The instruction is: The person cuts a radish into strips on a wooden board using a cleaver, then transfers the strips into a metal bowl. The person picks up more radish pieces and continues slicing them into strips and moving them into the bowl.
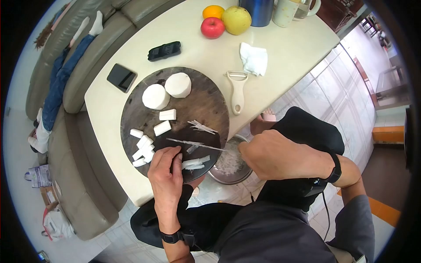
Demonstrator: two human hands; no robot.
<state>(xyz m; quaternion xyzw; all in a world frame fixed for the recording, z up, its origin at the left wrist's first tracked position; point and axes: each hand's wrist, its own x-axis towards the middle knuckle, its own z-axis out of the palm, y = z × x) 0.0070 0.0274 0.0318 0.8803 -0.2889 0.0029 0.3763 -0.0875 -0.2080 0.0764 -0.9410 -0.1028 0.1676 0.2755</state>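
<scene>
My left hand (165, 173) rests on the dark round cutting board (131, 116), fingers bent and pressed together against thin slices of white root vegetable (196, 162). My right hand (264, 153) is a fist just beyond the board's right edge. From it a thin knife blade (215, 148), seen nearly edge-on with pale shreds along it, reaches over the board; the handle is hidden in the fist. Behind the blade lie fine white strips (201, 126). Cut white blocks (144, 147) sit by my left fingers, and two thick peeled rounds (156, 96) stand farther back.
Below the board's right edge is a metal bowl (232, 175) with white shreds. On the table (285, 57) are a peeler (237, 94), a tissue (254, 59), a phone (121, 78), a black case (164, 51), fruit (213, 27) and a blue flask (258, 12). A person lies on the sofa (81, 175).
</scene>
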